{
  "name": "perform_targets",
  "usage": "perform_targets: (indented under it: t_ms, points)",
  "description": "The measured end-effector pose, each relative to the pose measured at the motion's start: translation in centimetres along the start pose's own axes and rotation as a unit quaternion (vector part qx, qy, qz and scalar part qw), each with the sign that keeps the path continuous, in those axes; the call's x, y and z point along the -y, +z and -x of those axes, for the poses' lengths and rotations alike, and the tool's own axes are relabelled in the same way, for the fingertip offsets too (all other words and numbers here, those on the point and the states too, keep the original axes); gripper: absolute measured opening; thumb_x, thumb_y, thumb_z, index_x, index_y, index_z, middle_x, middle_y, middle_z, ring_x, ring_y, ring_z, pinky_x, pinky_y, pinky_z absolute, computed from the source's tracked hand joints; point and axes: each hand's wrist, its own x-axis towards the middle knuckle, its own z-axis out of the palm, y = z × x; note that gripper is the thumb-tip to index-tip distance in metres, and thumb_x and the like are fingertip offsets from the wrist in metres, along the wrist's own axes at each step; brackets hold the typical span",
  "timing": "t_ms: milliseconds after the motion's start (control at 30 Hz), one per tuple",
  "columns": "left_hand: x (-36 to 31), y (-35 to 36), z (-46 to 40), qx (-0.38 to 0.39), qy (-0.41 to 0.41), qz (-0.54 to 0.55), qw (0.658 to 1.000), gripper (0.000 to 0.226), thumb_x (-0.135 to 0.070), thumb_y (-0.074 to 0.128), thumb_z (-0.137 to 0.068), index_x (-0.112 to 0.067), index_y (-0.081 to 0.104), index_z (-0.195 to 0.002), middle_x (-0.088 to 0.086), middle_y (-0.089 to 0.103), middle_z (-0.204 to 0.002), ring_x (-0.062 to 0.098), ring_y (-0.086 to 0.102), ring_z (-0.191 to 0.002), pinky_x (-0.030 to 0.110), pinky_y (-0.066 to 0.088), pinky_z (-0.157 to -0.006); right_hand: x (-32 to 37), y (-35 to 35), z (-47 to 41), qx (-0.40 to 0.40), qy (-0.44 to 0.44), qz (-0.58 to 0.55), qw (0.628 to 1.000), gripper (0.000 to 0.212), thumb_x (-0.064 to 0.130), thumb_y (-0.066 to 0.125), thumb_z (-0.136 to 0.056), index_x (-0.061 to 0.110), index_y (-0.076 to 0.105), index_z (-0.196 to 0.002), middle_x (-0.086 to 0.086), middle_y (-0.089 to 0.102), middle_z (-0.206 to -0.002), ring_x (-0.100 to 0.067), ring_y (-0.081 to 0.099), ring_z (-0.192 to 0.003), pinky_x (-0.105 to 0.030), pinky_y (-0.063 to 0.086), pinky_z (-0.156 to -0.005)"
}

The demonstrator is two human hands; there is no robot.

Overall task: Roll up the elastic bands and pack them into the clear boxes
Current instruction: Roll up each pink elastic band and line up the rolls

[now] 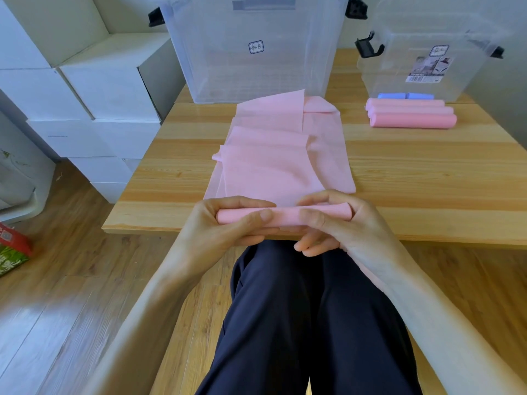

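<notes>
A pink elastic band (285,155) was laid in loose folds down the middle of a wooden table (413,172), and its near end had been wound into a tight roll (285,216) at the table's front edge. The roll was grasped at one end by the left hand (228,223) and at the other by the right hand (333,223), thumbs on top and fingers curled underneath. Behind the band a large clear box (256,49) was seen, its top cut off by the frame; a small square logo was printed on its front, too small to be read. To the right a smaller clear box (427,61) carried the same logo and a sticker with a barcode, the wording of which could not be made out. Just in front of it three finished pink rolls (410,114) were lined up side by side, with a blue roll (405,96) half hidden behind them. White cartons (108,89) were stacked at the left. The person's dark trousers (308,323) filled the foreground.
</notes>
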Motion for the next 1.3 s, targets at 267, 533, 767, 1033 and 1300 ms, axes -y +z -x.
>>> perform_targets:
  t_ms: [267,533,767,1033,1300]
  points:
    - [0.17,-0.17,-0.01,0.01,0.016,-0.005,1.0,0.029,-0.023,0.074,-0.073,-0.018,0.076,-0.102,0.003,0.077,-0.098,0.016,0.074,-0.091,0.019,0.057,-0.073,0.01,0.14,0.03,-0.015,-0.005,0.001,1.0,0.02,0.034,0.071,-0.079,0.014,0.073,-0.08,-0.016,0.074,-0.076,-0.029,0.072,-0.059,-0.028,0.057,-0.052]
    - [0.12,-0.06,-0.13,-0.003,0.011,0.003,1.0,0.032,-0.03,0.073,-0.073,-0.016,0.075,-0.102,0.005,0.078,-0.093,0.017,0.075,-0.09,0.021,0.059,-0.073,0.0,0.0,-0.04,-0.002,-0.01,-0.008,1.0,0.022,0.024,0.075,-0.074,0.012,0.073,-0.092,-0.016,0.075,-0.078,-0.028,0.072,-0.06,-0.029,0.058,-0.053]
    - [0.15,0.11,-0.07,-0.001,0.01,-0.007,1.0,0.03,-0.03,0.07,-0.076,-0.01,0.075,-0.098,0.004,0.078,-0.089,0.014,0.075,-0.088,0.018,0.057,-0.068,-0.04,-0.03,-0.12,0.002,0.003,-0.021,1.0,0.035,0.031,0.075,-0.07,0.012,0.07,-0.099,-0.017,0.075,-0.079,-0.029,0.073,-0.065,-0.029,0.059,-0.057]
    - [0.23,-0.01,-0.11,-0.003,0.016,0.017,1.0,0.026,-0.023,0.074,-0.073,-0.017,0.075,-0.098,0.005,0.078,-0.094,0.017,0.075,-0.089,0.019,0.057,-0.07,-0.15,-0.01,-0.12,-0.009,-0.003,-0.008,1.0,0.025,0.031,0.071,-0.078,0.007,0.067,-0.085,-0.018,0.074,-0.076,-0.03,0.072,-0.059,-0.03,0.058,-0.053]
    - [0.34,-0.37,-0.17,-0.014,0.021,0.005,1.0,0.027,-0.029,0.076,-0.07,-0.018,0.078,-0.095,0.006,0.078,-0.094,0.021,0.075,-0.092,0.026,0.06,-0.08,-0.04,0.06,-0.21,0.001,-0.006,-0.004,1.0,0.027,0.028,0.072,-0.078,0.005,0.066,-0.09,-0.018,0.074,-0.077,-0.029,0.072,-0.06,-0.029,0.058,-0.053]
